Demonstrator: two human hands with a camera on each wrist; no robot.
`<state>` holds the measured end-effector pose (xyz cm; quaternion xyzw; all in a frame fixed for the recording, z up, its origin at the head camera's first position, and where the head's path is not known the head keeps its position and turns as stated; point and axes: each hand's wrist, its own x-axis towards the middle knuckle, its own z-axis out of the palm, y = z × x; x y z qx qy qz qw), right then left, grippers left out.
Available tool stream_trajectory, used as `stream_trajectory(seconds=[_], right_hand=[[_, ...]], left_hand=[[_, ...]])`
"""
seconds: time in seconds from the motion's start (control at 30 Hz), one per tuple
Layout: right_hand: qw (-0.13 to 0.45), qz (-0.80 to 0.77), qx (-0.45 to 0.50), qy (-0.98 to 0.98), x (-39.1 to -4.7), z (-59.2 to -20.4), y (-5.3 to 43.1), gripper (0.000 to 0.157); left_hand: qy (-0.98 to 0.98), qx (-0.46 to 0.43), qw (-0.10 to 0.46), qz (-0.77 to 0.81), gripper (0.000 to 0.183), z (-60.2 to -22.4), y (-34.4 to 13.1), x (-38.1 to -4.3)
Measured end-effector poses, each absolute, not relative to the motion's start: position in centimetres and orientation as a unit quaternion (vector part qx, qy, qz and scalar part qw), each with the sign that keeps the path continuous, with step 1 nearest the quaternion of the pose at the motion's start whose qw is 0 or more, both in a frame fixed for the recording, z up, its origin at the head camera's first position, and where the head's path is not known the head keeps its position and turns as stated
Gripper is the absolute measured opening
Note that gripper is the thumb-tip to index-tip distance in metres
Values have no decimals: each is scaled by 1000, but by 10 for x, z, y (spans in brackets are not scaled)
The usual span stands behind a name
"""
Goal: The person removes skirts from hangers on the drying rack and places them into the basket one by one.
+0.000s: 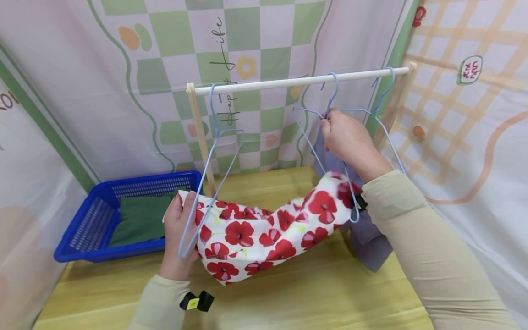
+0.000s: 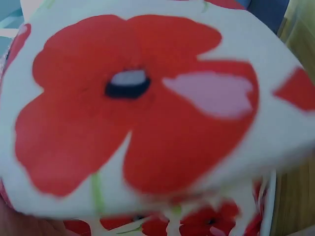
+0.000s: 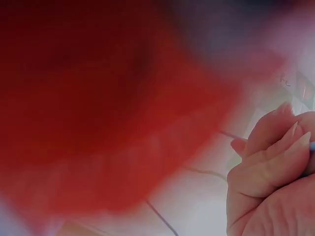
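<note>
A white cloth with red poppies [image 1: 255, 238] sags between the two arms, over the table. My left hand [image 1: 180, 224] grips its left end, thumb on top, beside the lower loop of a blue wire hanger [image 1: 214, 114]. At the right, the cloth's raised end overlaps the lower part of the middle hanger [image 1: 337, 87] near my right wrist. The right hand [image 1: 348, 137] pinches that hanger just below its hook, which is at the rod. In the left wrist view the poppy cloth [image 2: 147, 123] fills most of the picture; in the right wrist view curled fingers [image 3: 270, 172] show beside blurred red fabric.
A white rod [image 1: 268, 85] on wooden posts carries the hangers, with another blue hanger [image 1: 383, 94] at the right. Grey-purple fabric [image 1: 371, 243] hangs behind the right forearm. On the table [image 1: 288, 293], a blue basket [image 1: 78, 250] at the left holds green cloth [image 1: 140, 217].
</note>
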<state>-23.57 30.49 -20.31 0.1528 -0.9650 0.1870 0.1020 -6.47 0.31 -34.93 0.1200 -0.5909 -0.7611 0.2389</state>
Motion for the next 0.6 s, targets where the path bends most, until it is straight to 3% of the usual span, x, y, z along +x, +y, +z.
stream_trajectory(seconds=[0.6], right_hand=[[88, 190, 164, -964, -239, -204, 308, 37]], left_hand=[[-648, 100, 232, -718, 34, -336, -19, -55]])
